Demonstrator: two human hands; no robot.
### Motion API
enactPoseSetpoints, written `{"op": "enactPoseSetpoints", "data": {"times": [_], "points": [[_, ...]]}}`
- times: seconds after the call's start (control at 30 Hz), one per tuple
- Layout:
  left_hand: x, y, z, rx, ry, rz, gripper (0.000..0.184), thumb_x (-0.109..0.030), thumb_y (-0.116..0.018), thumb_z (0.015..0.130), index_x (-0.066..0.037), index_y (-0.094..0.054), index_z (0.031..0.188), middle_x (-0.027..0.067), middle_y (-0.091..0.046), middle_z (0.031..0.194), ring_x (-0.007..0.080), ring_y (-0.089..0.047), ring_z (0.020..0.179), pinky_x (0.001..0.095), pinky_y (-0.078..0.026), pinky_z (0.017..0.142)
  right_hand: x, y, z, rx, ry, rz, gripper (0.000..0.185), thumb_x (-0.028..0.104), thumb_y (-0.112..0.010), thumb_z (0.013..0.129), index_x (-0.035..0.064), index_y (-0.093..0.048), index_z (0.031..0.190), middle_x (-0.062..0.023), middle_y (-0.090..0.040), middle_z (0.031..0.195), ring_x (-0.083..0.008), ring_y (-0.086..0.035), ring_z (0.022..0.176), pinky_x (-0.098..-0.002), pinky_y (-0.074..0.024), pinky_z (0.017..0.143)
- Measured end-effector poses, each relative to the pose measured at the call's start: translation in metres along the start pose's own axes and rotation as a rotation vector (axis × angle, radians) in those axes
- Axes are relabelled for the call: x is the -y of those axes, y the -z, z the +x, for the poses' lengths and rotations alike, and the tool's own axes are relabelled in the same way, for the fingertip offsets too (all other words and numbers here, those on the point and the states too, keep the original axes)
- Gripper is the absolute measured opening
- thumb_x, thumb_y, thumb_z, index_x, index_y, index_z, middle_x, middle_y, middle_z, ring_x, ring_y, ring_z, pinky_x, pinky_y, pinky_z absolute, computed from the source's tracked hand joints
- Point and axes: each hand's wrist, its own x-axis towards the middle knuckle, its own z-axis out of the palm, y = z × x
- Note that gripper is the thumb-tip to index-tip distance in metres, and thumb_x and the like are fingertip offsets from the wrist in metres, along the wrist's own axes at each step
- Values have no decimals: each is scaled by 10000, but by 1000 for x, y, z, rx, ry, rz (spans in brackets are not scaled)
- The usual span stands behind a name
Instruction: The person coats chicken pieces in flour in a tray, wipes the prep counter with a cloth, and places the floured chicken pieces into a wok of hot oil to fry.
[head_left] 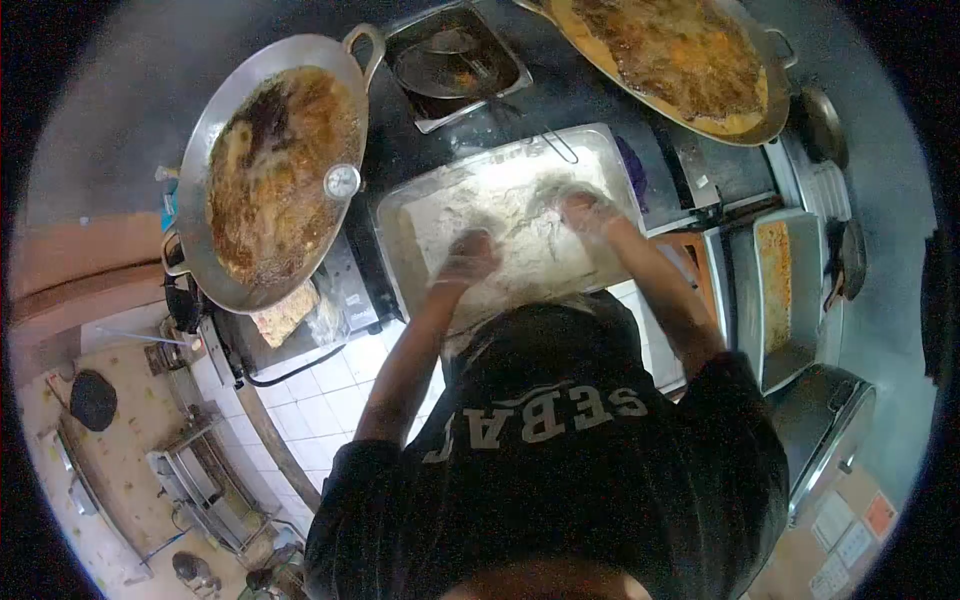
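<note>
A wide metal tray (412,290) of white flour lies in front of my body. My left hand (472,257) is over the flour on the tray's left side, in what looks like a clear glove. Further right and a little higher, my right hand (588,212) is also at the flour, gloved the same way. Both hands are blurred, their fingers partly hidden by flour, so I cannot make out whether they hold anything. A thin wire handle (560,147) crosses the tray's far edge.
At the left stands a large pan (270,180) of bubbling oil with a round thermometer (342,181) at its rim. Another oil pan (690,60) is at the upper right. Between them sits a dark rectangular container (455,65). A deep tray (808,290) stands at the right.
</note>
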Motion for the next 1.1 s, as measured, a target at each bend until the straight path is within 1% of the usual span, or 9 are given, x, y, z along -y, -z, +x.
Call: {"op": "enactPoseSetpoints", "data": {"times": [0.2,0.3,0.47,0.7,0.77,0.83,0.87,1.03,1.1], "points": [[-67,-16,29,-81,-125,159,451,-394,-555,794,20,-586,971,200,-593,934,319,-575,889,439,-439,821,-36,0,9,285,94,-106,436,57,-532,742,74,-512,1177,-122,-628,946,-294,-608,806,-373,-487,768],[-67,-20,34,-76,-170,226,435,-376,-585,780,13,-585,974,160,-598,930,279,-576,858,407,-451,805,-48,-3,-11,-388,26,678,173,117,-574,771,12,-635,894,-70,-622,729,-163,-550,551,-296,-478,590],[-57,-5,-2,-118,-148,-230,290,-293,-630,774,-9,-612,831,139,-606,829,249,-569,746,384,-460,677,-63,-19,-59,-384,-224,763,268,89,-624,770,29,-574,1026,9,-568,769,-107,-515,601,-249,-459,502],[-102,46,-53,-433,-162,-683,312,-302,-622,764,-41,-601,934,119,-618,796,241,-604,761,345,-501,684,-17,38,-63,-265,-697,802,348,171,-672,759,18,-556,1050,-97,-578,1036,-201,-546,929,-319,-448,841],[-108,54,-59,-519,-201,-902,317,-307,-623,756,-57,-603,951,112,-622,795,238,-612,760,341,-508,686,18,116,-41,-313,-666,745,380,171,-655,775,16,-547,1105,-109,-571,1095,-209,-530,999,-322,-417,902],[-101,51,-58,-547,-165,-619,427,-340,-655,702,-85,-591,1038,107,-645,902,259,-623,745,366,-511,740,63,200,-24,-408,104,1404,361,126,-604,796,-41,-532,1107,-150,-566,1124,-212,-545,994,-334,-475,841],[-99,62,-55,-115,-34,-252,406,-334,-660,703,-109,-607,1037,116,-645,899,262,-628,748,354,-510,737,101,249,-13,-390,-93,1199,363,76,-580,803,-44,-513,1138,-147,-555,1151,-192,-516,1041,-325,-458,870],[-105,60,-73,-272,11,-376,408,-338,-671,725,-111,-612,1059,132,-641,928,262,-634,786,354,-508,737,127,312,112,-337,61,569,442,237,-579,807,-26,-513,1156,-173,-529,1202,-276,-477,1133,-328,-325,995],[-109,83,-93,-386,-226,-607,424,-319,-686,715,-116,-603,1078,138,-637,945,278,-630,794,362,-509,738,174,347,144,-328,-72,296,376,226,-585,764,-46,-578,1024,-218,-613,937,-278,-598,891,-369,-452,845]]}}
